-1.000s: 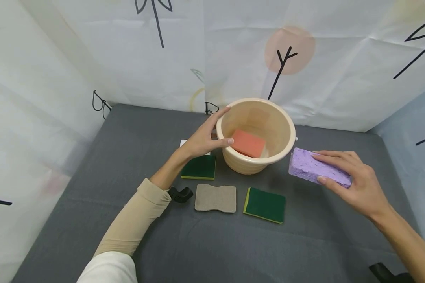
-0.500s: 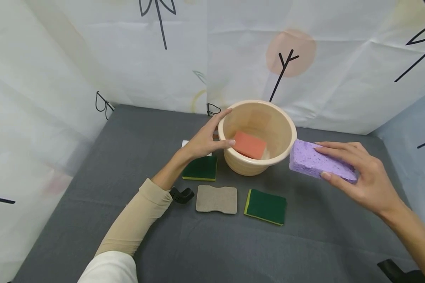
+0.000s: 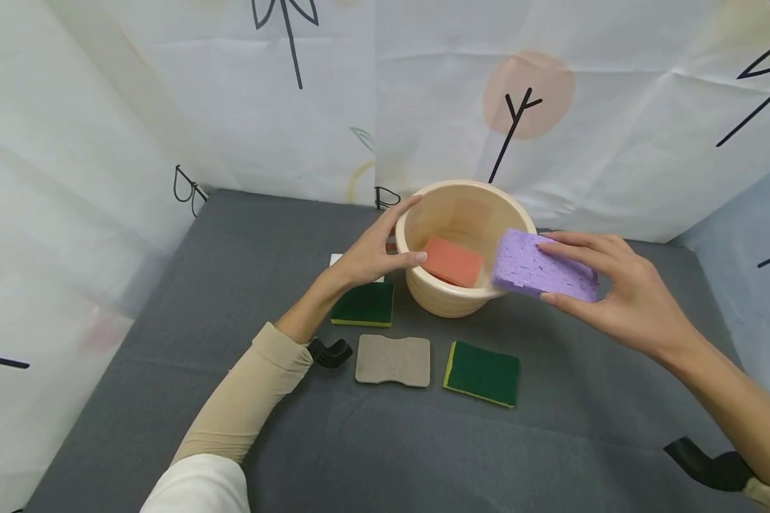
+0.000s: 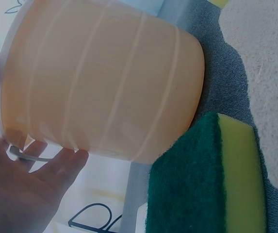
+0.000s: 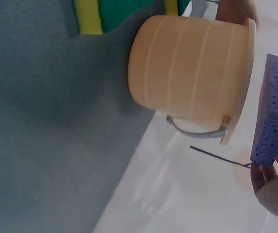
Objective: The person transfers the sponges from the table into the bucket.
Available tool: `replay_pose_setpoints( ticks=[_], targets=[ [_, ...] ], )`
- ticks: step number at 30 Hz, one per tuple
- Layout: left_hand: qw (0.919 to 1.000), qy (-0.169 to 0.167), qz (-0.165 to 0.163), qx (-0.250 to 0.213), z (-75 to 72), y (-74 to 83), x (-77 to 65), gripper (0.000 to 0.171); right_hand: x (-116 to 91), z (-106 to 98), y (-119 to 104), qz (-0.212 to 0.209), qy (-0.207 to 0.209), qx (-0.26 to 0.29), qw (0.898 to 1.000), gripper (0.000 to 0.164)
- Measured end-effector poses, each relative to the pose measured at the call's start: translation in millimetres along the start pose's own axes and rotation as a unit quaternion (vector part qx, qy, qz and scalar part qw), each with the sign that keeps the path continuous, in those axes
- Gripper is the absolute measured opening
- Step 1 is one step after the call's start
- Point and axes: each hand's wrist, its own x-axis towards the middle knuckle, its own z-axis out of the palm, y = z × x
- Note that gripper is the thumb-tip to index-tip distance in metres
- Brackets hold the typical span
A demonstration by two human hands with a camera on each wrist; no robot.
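A cream bucket (image 3: 445, 305) stands upright on the grey cloth-covered table, with an orange sponge (image 3: 452, 262) lying inside. My left hand (image 3: 368, 258) grips the bucket's left rim; in the left wrist view its fingers (image 4: 66, 167) lie against the side by the thin handle. Pinched between the thumb and fingers of my right hand (image 3: 629, 296) is a thick purple sponge (image 3: 542, 267), held over the bucket's right rim. The right wrist view shows this sponge (image 5: 273, 114) apart from the rim, above the opening.
In front of the bucket lie a grey-beige notched sponge (image 3: 393, 360) and a green-and-yellow scouring sponge (image 3: 483, 374). Another green-and-yellow sponge (image 3: 362, 305) lies below my left wrist, beside a partly hidden white item (image 3: 334, 259). A patterned white sheet (image 3: 436, 107) hangs close behind the bucket.
My right hand has moved the purple sponge left and slightly up, from beside the bucket to over its right rim. My left hand stays on the bucket.
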Motion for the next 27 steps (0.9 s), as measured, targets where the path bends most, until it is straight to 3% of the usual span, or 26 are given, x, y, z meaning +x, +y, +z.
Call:
replay_pose_setpoints(
  ticks=[17,27],
  targets=[
    [0.9999,0.01,-0.005,0.011,-5.7,4.0,-1.8,0.103,49,25,-11,-0.012,-0.031,0.024,0.999,0.067],
    [0.9997,0.014,-0.012,0.014,-2.9,3.1,-3.9,0.105,71,52,-16,0.009,-0.063,0.029,0.998,0.066]
  ],
)
